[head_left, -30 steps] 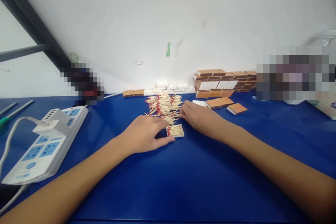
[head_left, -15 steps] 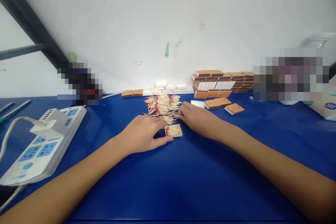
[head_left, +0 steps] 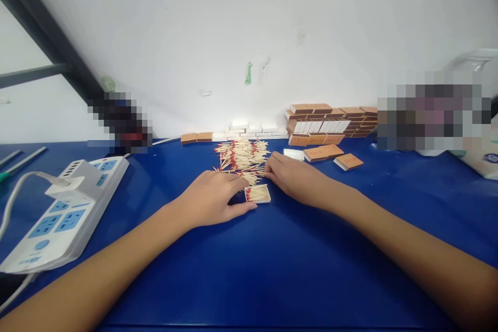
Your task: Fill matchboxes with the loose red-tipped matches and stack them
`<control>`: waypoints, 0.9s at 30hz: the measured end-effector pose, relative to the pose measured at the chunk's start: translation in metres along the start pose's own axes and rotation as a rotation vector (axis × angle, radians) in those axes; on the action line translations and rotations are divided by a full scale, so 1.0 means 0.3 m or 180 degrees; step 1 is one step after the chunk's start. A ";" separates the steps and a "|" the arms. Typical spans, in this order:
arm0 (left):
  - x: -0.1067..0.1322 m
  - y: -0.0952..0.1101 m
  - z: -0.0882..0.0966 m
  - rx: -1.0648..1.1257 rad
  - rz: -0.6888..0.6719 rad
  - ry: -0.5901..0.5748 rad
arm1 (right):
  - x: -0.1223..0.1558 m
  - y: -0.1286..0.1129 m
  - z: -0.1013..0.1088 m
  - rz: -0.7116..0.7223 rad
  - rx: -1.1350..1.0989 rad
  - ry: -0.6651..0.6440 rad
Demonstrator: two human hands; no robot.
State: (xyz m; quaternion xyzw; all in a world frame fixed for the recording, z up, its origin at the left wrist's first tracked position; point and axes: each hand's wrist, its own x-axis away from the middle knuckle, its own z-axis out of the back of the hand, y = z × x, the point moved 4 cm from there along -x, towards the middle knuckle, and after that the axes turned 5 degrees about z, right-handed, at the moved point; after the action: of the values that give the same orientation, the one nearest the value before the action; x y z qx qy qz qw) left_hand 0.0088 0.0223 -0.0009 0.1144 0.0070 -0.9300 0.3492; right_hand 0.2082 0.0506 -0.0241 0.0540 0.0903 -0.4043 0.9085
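My left hand [head_left: 212, 198] rests on the table around the left end of a small white matchbox tray [head_left: 268, 195]. Its thumb lies along the tray's near side and its fingers are at the far side. Inside the tray are several matches [head_left: 257, 193], red heads to the left. Just beyond it spreads a loose pile of red-headed matches [head_left: 243, 155]. My right hand [head_left: 290, 176] is at the pile's right edge, fingers curled together by the nearest matches. Whatever its fingertips may pinch is hidden.
Stacked orange-brown matchboxes [head_left: 315, 139] stand against the wall, with more boxes [head_left: 322, 153] lying in front. White trays [head_left: 254, 128] line the wall behind the pile. A white power strip [head_left: 73, 218] with a plugged-in cable is on the left of the blue table [head_left: 264, 275].
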 end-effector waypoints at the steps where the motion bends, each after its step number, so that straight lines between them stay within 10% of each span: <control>1: 0.000 0.000 0.000 -0.0003 0.0000 -0.0001 | 0.000 -0.004 0.002 0.0011 -0.0009 -0.0012; 27: 0.000 -0.010 -0.003 -0.0005 0.0004 0.0087 | 0.026 0.047 0.106 -0.0306 -0.0549 0.0545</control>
State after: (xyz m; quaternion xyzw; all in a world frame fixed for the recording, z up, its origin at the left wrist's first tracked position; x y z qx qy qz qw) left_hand 0.0070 0.0249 -0.0019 0.1269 0.0124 -0.9282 0.3497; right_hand 0.2278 0.0489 0.0057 0.0057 0.2045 -0.4320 0.8784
